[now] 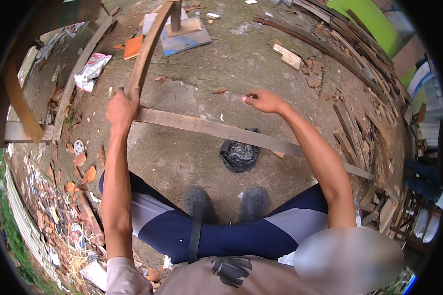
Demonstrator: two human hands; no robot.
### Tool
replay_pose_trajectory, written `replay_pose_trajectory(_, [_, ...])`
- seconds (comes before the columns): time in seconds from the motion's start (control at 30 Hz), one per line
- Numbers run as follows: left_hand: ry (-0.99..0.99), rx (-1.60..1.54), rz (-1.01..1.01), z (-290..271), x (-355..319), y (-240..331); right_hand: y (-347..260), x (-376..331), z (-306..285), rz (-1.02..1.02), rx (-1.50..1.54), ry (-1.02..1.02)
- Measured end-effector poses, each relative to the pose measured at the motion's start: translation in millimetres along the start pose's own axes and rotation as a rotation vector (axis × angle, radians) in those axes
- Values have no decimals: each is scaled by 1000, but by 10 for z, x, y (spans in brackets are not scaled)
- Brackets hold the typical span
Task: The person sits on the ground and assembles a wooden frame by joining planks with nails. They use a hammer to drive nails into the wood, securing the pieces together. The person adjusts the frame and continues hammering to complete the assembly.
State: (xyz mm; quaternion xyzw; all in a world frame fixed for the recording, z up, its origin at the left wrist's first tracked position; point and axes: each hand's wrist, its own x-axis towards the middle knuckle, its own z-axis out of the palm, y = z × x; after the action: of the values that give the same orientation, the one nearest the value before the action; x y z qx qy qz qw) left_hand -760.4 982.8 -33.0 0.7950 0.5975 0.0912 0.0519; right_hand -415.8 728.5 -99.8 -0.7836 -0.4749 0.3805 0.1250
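Observation:
My left hand (123,109) is closed round the near end of a long wooden beam (151,46), where a second plank meets it. That thinner plank (197,124) runs from the corner toward the lower right and passes beneath my right forearm. Out over the ground, apart from the wood, my right hand (265,101) has its thumb and fingertips pinched together; whatever they hold is too small to make out. Under the plank, in front of my feet, sits an open black plastic bag (230,162) full of thin grey metal pieces that look like nails.
Stacked planks (325,39) line the right side, with wood scraps (288,56) nearby. At the far end a post stands on a blue-grey board (194,42). A white plastic wrapper (92,71) and dry leaves (89,174) lie left. My grey clogs (253,202) flank the space below the bag.

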Motion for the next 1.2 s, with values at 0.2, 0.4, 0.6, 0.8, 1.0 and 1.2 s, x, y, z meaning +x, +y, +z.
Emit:
replay_pose_trajectory(0.2, [149,-339,602,268,-405,1245,856,-691,-353,150,34,230])
replay_pose_trajectory(0.4, [-242,-531,884,549,-1193,2638,1613,-1796,-516,379,32,587])
replay_pose_trajectory(0.6, [-314,-767,1200,677,-2285,3342,2023,-3264,-102,788,145,1302])
replay_pose_trajectory(0.8, [-391,-1056,1754,819,-3346,3424,2678,-4121,953,1216,155,1283])
replay_pose_trajectory(1.0, [-864,-664,1859,1388,-3831,2744,2913,-3559,2307,1145,493,749])
replay_pose_trajectory(1.2, [-962,-348,1797,1784,-3573,2230,2739,-2893,2594,1155,425,1040])
